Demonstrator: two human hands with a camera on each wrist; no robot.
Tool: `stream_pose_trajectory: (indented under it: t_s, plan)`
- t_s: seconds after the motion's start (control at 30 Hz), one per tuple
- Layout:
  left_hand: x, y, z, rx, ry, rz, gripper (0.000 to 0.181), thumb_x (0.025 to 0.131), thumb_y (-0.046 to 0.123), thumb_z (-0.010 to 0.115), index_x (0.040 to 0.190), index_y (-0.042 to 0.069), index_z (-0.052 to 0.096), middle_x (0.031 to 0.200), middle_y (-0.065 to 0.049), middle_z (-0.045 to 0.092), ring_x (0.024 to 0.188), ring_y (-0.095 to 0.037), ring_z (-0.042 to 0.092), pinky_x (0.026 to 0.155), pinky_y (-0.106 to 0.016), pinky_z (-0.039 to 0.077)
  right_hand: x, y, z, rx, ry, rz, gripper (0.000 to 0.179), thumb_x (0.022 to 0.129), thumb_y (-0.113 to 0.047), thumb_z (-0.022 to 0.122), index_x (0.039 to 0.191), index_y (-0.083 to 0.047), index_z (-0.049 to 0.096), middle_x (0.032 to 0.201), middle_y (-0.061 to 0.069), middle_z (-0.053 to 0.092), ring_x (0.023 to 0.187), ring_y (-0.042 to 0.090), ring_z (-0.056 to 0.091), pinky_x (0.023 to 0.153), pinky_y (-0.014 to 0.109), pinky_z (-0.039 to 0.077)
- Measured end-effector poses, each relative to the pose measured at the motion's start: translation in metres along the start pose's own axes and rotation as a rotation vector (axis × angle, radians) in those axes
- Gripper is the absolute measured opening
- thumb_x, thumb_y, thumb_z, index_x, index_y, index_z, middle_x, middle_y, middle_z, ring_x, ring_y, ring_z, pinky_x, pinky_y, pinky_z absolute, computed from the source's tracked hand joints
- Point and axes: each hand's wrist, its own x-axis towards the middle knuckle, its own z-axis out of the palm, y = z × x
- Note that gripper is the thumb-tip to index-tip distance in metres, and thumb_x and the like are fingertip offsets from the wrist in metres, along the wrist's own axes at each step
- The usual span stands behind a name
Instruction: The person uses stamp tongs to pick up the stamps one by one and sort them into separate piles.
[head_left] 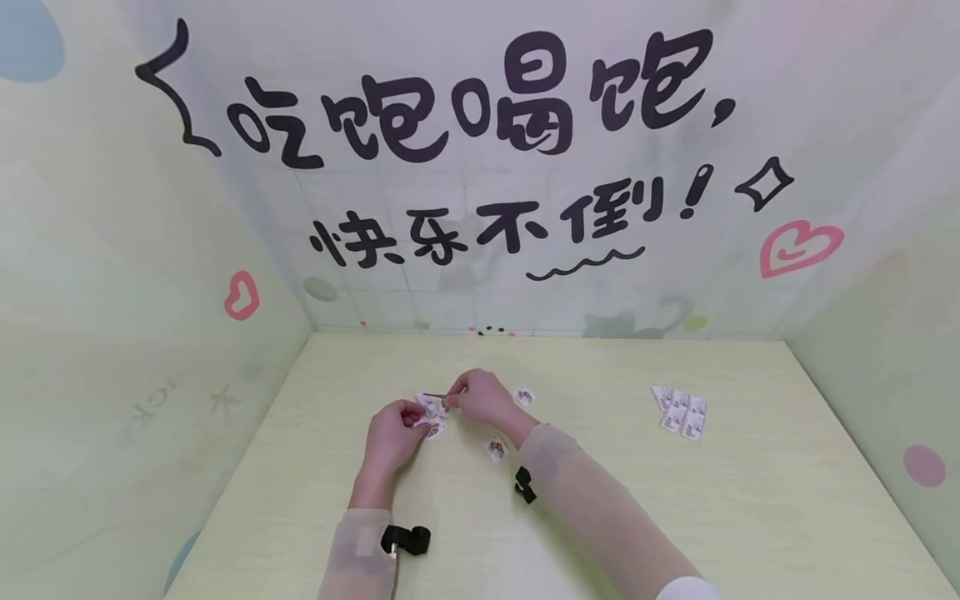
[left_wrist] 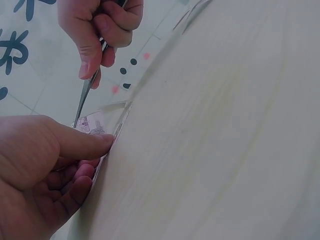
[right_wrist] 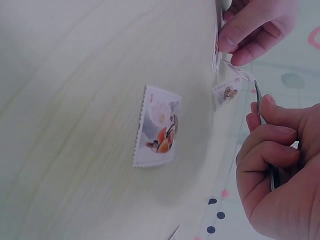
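Note:
My right hand (head_left: 486, 396) grips metal tweezers (left_wrist: 85, 97), which point left and down in the head view. The tweezer tips meet the edge of a small perforated stamp (left_wrist: 94, 123) beside the left fingertips. My left hand (head_left: 393, 437) pinches that stamp between thumb and fingers, low over the table. Another stamp (head_left: 435, 430) lies just below the left fingertips, partly covered. In the right wrist view, a stamp with a small picture (right_wrist: 230, 93) shows beneath the held one. Fingers hide part of this overlapping group.
Two single stamps lie apart on the pale wooden table (head_left: 600, 517), one stamp (head_left: 497, 448) by the right forearm and one stamp (head_left: 524, 395) beyond the right wrist. Several greyish stamps (head_left: 683, 412) lie grouped at the right. A printed cloth wall (head_left: 480, 292) stands behind.

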Motion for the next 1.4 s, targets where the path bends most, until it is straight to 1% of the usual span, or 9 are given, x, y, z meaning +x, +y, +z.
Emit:
stream_pose_trajectory:
  t_s: [0.1, 0.23, 0.37, 0.5, 0.77, 0.93, 1.17, 1.27, 1.4]
  plan:
    - [0.000, 0.001, 0.000, 0.002, 0.000, -0.001, 0.025, 0.089, 0.003, 0.083, 0.111, -0.001, 0.074, 0.096, -0.009, 0.068, 0.089, -0.023, 0.061, 0.080, -0.036, 0.049, -0.001, -0.001, -0.001, 0.041, -0.006, 0.008, 0.008, 0.101, -0.022, 0.075, 0.099, -0.014, 0.077, 0.099, 0.000, 0.071, 0.088, 0.017, 0.062, 0.076, 0.034, 0.052]
    - [0.002, 0.002, 0.002, -0.001, 0.002, 0.000, 0.024, 0.089, 0.002, 0.083, 0.110, 0.000, 0.074, 0.096, -0.008, 0.068, 0.088, -0.023, 0.060, 0.080, -0.036, 0.049, -0.001, -0.002, -0.002, 0.063, 0.008, 0.005, 0.009, 0.101, -0.021, 0.076, 0.100, -0.013, 0.078, 0.103, 0.002, 0.072, 0.092, 0.019, 0.062, 0.080, 0.035, 0.052]
    - [0.002, 0.003, 0.002, -0.031, 0.008, 0.006, 0.023, 0.088, 0.001, 0.082, 0.110, 0.000, 0.074, 0.095, -0.008, 0.068, 0.088, -0.023, 0.060, 0.079, -0.035, 0.050, -0.002, -0.001, -0.003, 0.083, 0.018, 0.004, 0.010, 0.101, -0.021, 0.075, 0.101, -0.012, 0.078, 0.107, 0.004, 0.072, 0.096, 0.020, 0.062, 0.083, 0.036, 0.051]
    - [0.003, 0.006, 0.001, -0.075, 0.015, 0.015, 0.022, 0.088, -0.002, 0.080, 0.109, 0.000, 0.075, 0.095, -0.009, 0.067, 0.087, -0.023, 0.060, 0.078, -0.034, 0.050, -0.004, 0.000, -0.005, 0.102, 0.025, 0.010, 0.010, 0.102, -0.021, 0.075, 0.102, -0.012, 0.078, 0.109, 0.004, 0.072, 0.096, 0.020, 0.061, 0.083, 0.036, 0.051]
    - [0.002, 0.012, 0.000, -0.102, 0.018, 0.036, 0.022, 0.088, -0.002, 0.078, 0.110, 0.000, 0.075, 0.097, -0.009, 0.069, 0.091, -0.023, 0.062, 0.083, -0.036, 0.052, -0.011, 0.003, -0.012, 0.170, 0.022, 0.003, 0.011, 0.102, -0.019, 0.074, 0.104, -0.009, 0.078, 0.108, 0.006, 0.072, 0.093, 0.020, 0.062, 0.080, 0.035, 0.052]
    - [0.003, 0.014, 0.000, -0.099, 0.032, 0.035, 0.020, 0.089, -0.001, 0.079, 0.109, 0.001, 0.074, 0.097, -0.009, 0.069, 0.090, -0.024, 0.063, 0.082, -0.036, 0.053, -0.012, 0.010, -0.014, 0.191, 0.033, 0.012, 0.010, 0.100, -0.018, 0.076, 0.104, -0.009, 0.078, 0.108, 0.006, 0.072, 0.091, 0.019, 0.062, 0.077, 0.033, 0.052]
    - [0.002, 0.015, 0.001, -0.110, 0.056, 0.031, 0.020, 0.087, -0.003, 0.078, 0.107, 0.000, 0.074, 0.095, -0.009, 0.069, 0.088, -0.024, 0.062, 0.080, -0.036, 0.051, -0.017, 0.022, -0.021, 0.235, 0.044, 0.038, 0.011, 0.100, -0.019, 0.075, 0.105, -0.009, 0.077, 0.102, 0.004, 0.070, 0.085, 0.020, 0.060, 0.072, 0.033, 0.050]
    - [0.001, 0.016, 0.003, -0.113, 0.063, 0.033, 0.021, 0.088, -0.001, 0.079, 0.109, 0.000, 0.074, 0.096, -0.009, 0.069, 0.087, -0.023, 0.061, 0.079, -0.035, 0.051, -0.021, 0.028, -0.026, 0.228, 0.050, 0.046, 0.012, 0.101, -0.019, 0.075, 0.105, -0.009, 0.077, 0.100, 0.004, 0.069, 0.084, 0.020, 0.059, 0.071, 0.032, 0.049]
    - [-0.003, 0.022, 0.009, -0.128, 0.068, 0.051, 0.022, 0.089, 0.001, 0.081, 0.111, 0.001, 0.075, 0.098, -0.009, 0.070, 0.087, -0.022, 0.062, 0.077, -0.034, 0.052, -0.030, 0.038, -0.032, 0.222, 0.058, 0.066, 0.012, 0.101, -0.020, 0.075, 0.105, -0.009, 0.077, 0.098, 0.004, 0.068, 0.082, 0.019, 0.057, 0.071, 0.032, 0.047]
